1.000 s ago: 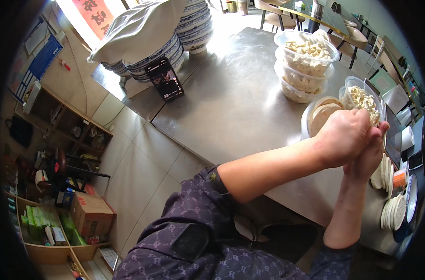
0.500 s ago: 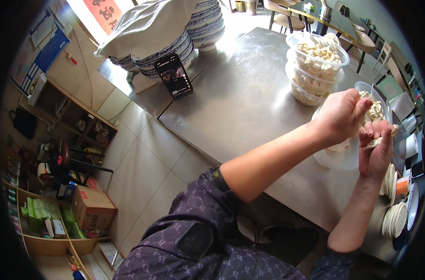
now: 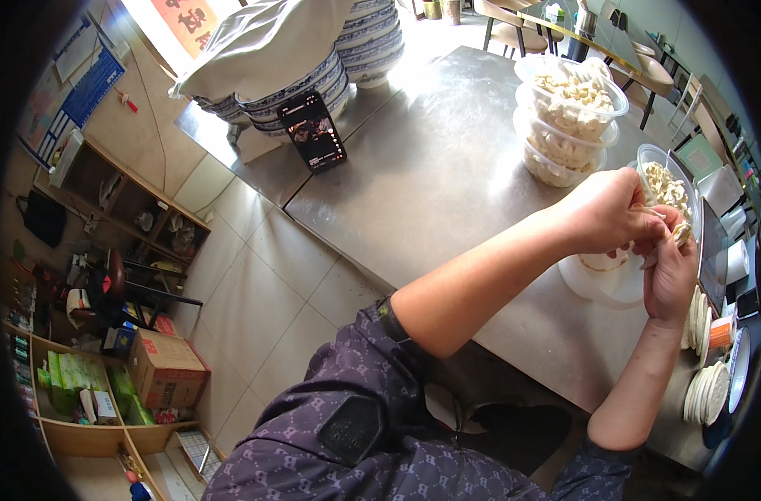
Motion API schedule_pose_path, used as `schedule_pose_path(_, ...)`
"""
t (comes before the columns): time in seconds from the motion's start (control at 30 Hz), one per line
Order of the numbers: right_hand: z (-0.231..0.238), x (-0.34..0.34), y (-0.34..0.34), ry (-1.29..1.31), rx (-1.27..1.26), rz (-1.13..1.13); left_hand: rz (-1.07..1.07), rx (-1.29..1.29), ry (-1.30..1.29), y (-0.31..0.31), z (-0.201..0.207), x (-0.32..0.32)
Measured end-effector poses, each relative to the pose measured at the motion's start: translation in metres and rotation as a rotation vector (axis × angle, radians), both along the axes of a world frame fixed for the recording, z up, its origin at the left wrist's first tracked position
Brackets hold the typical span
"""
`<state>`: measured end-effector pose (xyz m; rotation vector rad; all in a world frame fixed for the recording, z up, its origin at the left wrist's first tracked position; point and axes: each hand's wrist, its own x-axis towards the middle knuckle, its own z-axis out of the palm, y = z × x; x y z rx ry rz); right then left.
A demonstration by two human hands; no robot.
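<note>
My left hand (image 3: 608,215) and my right hand (image 3: 671,280) meet over the right part of the metal table. Both are closed, fingers pinching a pale piece of flatbread (image 3: 683,232) between them; most of it is hidden by the fingers. Just beyond them a clear plastic tub (image 3: 666,185) holds torn pale bits. Below my hands sits a round, translucent container (image 3: 602,284), partly covered by my left forearm. Stacks of round flatbreads (image 3: 706,392) lie to the right of my right forearm.
Stacked clear tubs (image 3: 564,134) of torn bits stand at the far right of the metal table (image 3: 414,167). A phone (image 3: 312,132) leans against blue-and-white bowls (image 3: 368,50), some under a white cloth (image 3: 263,50). White cups (image 3: 735,260) line the right edge. Shelves and a cardboard box (image 3: 167,369) are at left.
My hands have come together; the left has moved slightly down and now meets the right at the flatbread piece. The tubs, bowls and phone have stayed put.
</note>
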<state>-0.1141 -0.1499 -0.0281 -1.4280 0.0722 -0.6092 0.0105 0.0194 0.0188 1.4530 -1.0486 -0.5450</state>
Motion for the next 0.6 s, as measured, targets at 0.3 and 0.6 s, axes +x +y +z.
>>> schedule_pose_path(0.3,0.006,0.002,0.007,0.019,-0.289,-0.193,0.129,-0.201,0.029,-0.012,-0.015,-0.002)
schedule_pose_path(0.6,0.018,-0.001,0.039,0.016,-0.926,-0.553,0.235,-0.154,-0.213,-0.015,-0.022,-0.002)
